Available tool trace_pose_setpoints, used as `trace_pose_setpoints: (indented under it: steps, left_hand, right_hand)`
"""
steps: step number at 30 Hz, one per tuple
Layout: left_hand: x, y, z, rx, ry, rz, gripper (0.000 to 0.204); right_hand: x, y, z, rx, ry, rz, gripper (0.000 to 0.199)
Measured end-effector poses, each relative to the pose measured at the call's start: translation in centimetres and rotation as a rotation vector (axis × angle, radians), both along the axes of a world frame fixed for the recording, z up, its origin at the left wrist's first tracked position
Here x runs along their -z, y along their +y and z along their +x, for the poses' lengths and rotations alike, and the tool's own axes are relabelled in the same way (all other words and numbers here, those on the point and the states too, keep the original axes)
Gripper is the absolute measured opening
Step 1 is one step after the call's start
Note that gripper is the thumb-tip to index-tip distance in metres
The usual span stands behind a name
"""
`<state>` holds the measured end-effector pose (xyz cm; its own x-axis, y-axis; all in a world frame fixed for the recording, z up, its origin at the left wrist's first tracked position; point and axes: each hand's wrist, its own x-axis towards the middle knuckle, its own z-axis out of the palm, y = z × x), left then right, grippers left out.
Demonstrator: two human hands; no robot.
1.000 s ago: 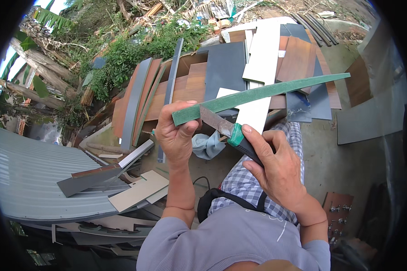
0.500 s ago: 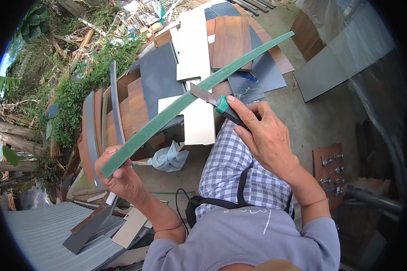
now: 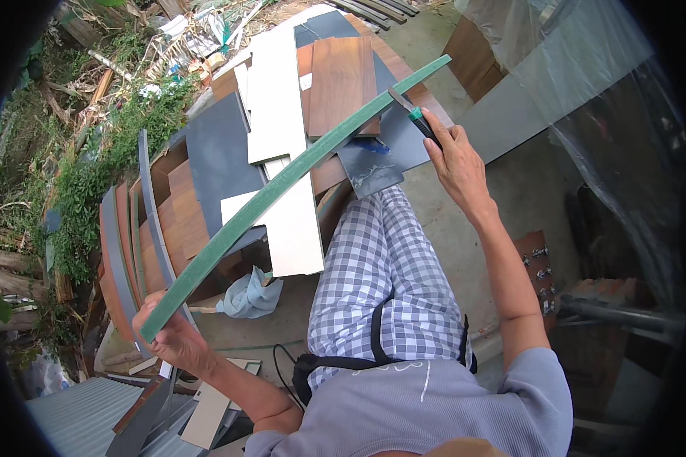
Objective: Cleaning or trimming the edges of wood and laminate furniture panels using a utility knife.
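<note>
A long, narrow green strip (image 3: 282, 177) slants across the view from lower left to upper right. Its near end is gripped by my left hand (image 3: 174, 335), with the fingers wrapped underneath. My right hand (image 3: 458, 164) holds a utility knife (image 3: 417, 116) with a green and black handle, the thumb lying along it. The knife's blade is out and its tip meets or nearly meets the strip's edge near the far end. Below the strip lie white boards (image 3: 297, 228) and a brown wood-grain board (image 3: 341, 80).
Dark grey panels (image 3: 217, 164) and more wood-grain pieces are piled in front of me. A light blue cloth (image 3: 250, 295) hangs by the pile's near side. At right are clear plastic sheeting (image 3: 556, 68) and a brown board with metal fittings (image 3: 537, 266). Corrugated sheet (image 3: 72, 411) lies lower left.
The knife has moved along the strip from its middle toward the far end, my right arm stretching out. My left hand, with the strip's near end, has shifted down and left in view.
</note>
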<state>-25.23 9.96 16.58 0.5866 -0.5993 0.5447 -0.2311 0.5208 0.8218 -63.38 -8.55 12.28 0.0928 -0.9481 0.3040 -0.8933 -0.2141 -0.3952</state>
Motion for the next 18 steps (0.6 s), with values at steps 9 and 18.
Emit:
trace_pose_setpoints:
  steps: [9,18]
  left_hand:
    - [1.8,0.2,2.8,0.063,-0.019,0.055,0.052]
    - [2.5,0.1,4.1,0.142,0.021,0.073,0.053]
  right_hand:
    - [3.1,-8.7,-5.7,0.191,0.035,0.108,0.042]
    - [7.7,-17.3,-14.2,0.312,-0.184,0.167,0.048]
